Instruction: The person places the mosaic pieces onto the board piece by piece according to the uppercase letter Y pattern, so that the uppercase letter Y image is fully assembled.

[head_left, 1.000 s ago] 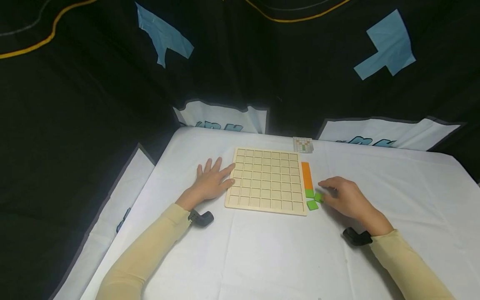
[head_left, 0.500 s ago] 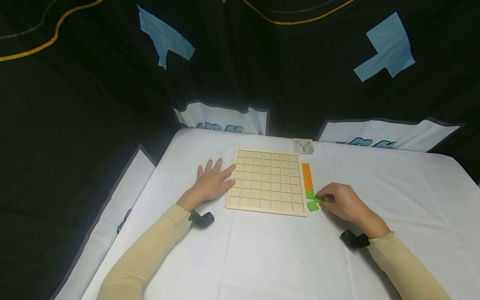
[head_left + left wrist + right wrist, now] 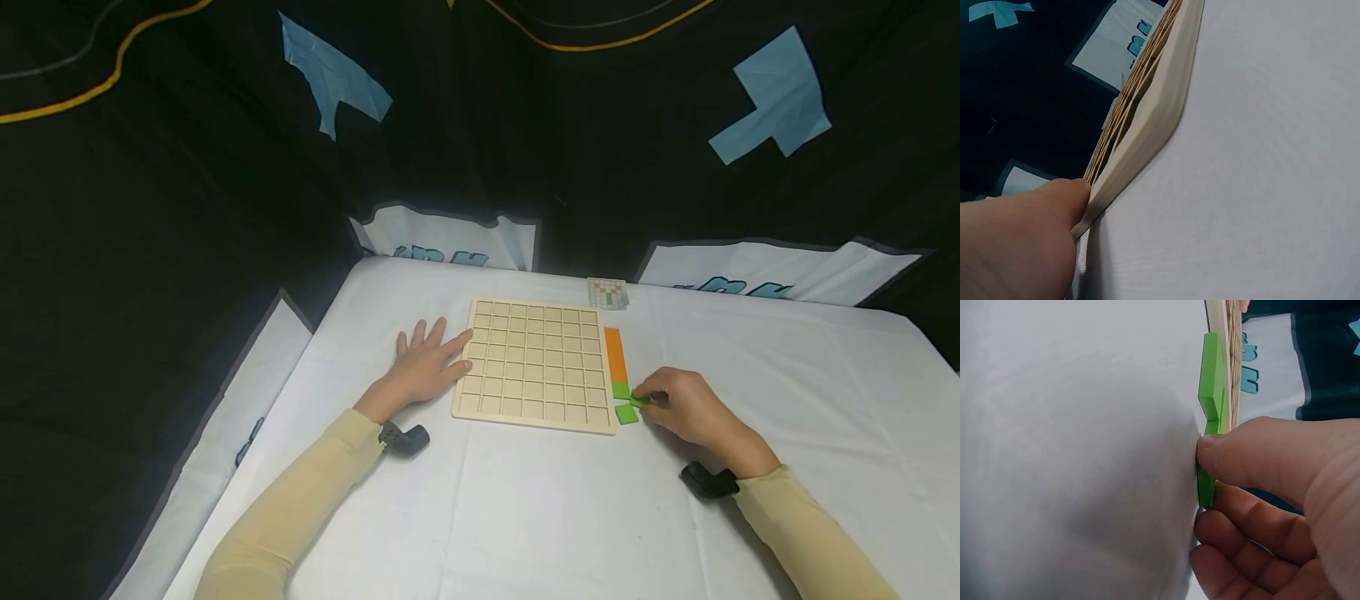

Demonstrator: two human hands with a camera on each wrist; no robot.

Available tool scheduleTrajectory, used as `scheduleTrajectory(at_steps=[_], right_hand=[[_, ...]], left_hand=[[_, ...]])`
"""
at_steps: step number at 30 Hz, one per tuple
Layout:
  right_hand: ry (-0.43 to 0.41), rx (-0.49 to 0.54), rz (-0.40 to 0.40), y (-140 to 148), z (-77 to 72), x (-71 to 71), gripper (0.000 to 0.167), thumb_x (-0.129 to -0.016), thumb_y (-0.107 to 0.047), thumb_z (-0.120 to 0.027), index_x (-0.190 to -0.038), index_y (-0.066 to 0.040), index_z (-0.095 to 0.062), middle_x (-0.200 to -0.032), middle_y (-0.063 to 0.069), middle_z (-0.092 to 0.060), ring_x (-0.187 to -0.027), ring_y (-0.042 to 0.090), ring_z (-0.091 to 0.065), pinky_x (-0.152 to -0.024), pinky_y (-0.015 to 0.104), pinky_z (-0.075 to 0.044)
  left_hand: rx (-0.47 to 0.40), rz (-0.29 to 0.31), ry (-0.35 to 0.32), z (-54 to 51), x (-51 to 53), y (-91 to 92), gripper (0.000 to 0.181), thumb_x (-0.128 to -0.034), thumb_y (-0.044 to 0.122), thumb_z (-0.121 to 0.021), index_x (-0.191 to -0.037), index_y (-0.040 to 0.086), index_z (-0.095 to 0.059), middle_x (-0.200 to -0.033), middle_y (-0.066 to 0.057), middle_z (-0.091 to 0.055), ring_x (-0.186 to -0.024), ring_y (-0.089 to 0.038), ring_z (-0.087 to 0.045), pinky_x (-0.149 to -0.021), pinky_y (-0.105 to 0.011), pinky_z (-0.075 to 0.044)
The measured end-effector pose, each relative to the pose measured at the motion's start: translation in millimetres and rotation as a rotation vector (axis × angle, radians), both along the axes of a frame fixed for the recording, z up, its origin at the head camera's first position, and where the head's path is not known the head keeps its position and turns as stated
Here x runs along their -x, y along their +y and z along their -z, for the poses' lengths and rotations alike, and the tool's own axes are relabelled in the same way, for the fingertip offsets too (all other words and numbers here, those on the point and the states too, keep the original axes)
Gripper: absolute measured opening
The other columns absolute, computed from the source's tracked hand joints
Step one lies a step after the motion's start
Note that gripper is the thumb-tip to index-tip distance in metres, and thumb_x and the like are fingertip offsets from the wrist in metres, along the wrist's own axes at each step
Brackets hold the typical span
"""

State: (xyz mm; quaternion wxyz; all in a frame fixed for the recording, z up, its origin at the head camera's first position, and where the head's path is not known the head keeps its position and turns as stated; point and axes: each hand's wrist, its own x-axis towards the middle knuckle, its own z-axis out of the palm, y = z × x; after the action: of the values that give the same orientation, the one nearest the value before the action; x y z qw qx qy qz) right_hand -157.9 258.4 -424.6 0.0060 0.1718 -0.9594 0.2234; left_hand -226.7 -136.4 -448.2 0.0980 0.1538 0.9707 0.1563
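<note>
A pale wooden grid board (image 3: 534, 367) lies flat on the white table. My left hand (image 3: 422, 367) rests at its left edge with fingers spread, and the thumb (image 3: 1063, 197) touches the board's rim in the left wrist view. To the right of the board, my right hand (image 3: 686, 408) pinches a green square tile (image 3: 1205, 484) between thumb and fingers, low at the table surface. Another green tile (image 3: 626, 414) lies beside it, near the board's lower right corner. A third green tile (image 3: 620, 390) sits at the lower end of an orange strip (image 3: 615, 354) along the board's right side.
A small transparent item with a coloured grid pattern (image 3: 607, 293) lies behind the board's upper right corner. The white tablecloth (image 3: 540, 517) spreads in front of the board. A dark curtain (image 3: 465, 125) with blue tape hangs behind the table.
My right hand has moved slightly left and down, and its fingers have closed on the green tile. The left hand has stayed at the board's edge.
</note>
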Motion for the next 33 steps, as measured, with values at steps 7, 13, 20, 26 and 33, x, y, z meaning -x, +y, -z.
scheduleTrajectory(at_steps=[7,13,20,26,33], right_hand=[[-0.001,-0.018,0.008,0.2,0.3,0.7,0.021,-0.078,0.007,-0.076,-0.097,0.000,-0.078,-0.099,0.013,-0.075,-0.091,0.027,-0.069,-0.082,0.046,-0.058],[-0.012,-0.010,0.011,-0.1,-0.1,0.8,0.022,-0.078,0.008,-0.074,-0.099,0.001,-0.078,-0.100,0.014,-0.075,-0.092,0.027,-0.069,-0.083,0.047,-0.058],[-0.018,-0.013,0.016,0.0,-0.4,1.5,0.023,-0.078,0.007,-0.074,-0.099,0.000,-0.078,-0.100,0.013,-0.075,-0.090,0.025,-0.067,-0.082,0.046,-0.058],[-0.013,-0.012,0.018,0.2,-4.0,2.5,0.024,-0.076,0.006,-0.075,-0.099,-0.001,-0.078,-0.099,0.012,-0.075,-0.086,0.022,-0.064,-0.079,0.043,-0.057],[-0.005,0.005,0.013,-0.2,-11.1,7.1,0.024,-0.076,0.006,-0.075,-0.099,0.000,-0.078,-0.101,0.014,-0.074,-0.087,0.023,-0.064,-0.081,0.044,-0.057]], left_hand=[[-0.010,0.007,0.009,-0.8,-0.5,-1.0,0.063,-0.1047,0.053,-0.041,-0.162,0.029,-0.029,-0.171,-0.022,-0.008,-0.157,-0.052,0.002,-0.121,-0.075,0.001],[-0.012,0.009,0.005,0.1,-0.5,-1.0,0.063,-0.1047,0.053,-0.041,-0.162,0.029,-0.029,-0.171,-0.022,-0.008,-0.157,-0.052,0.002,-0.121,-0.075,0.001],[-0.006,0.008,0.005,-1.1,-1.2,-0.5,0.063,-0.1048,0.053,-0.041,-0.162,0.029,-0.029,-0.171,-0.022,-0.008,-0.157,-0.052,0.002,-0.121,-0.075,0.001],[-0.010,0.007,0.006,-1.5,-1.2,-0.5,0.063,-0.1047,0.052,-0.041,-0.162,0.029,-0.030,-0.171,-0.022,-0.008,-0.156,-0.052,0.001,-0.121,-0.075,0.001],[-0.015,0.006,0.008,0.0,-0.7,-0.7,0.063,-0.1045,0.053,-0.041,-0.162,0.029,-0.030,-0.171,-0.022,-0.008,-0.156,-0.052,0.001,-0.121,-0.075,0.001]])
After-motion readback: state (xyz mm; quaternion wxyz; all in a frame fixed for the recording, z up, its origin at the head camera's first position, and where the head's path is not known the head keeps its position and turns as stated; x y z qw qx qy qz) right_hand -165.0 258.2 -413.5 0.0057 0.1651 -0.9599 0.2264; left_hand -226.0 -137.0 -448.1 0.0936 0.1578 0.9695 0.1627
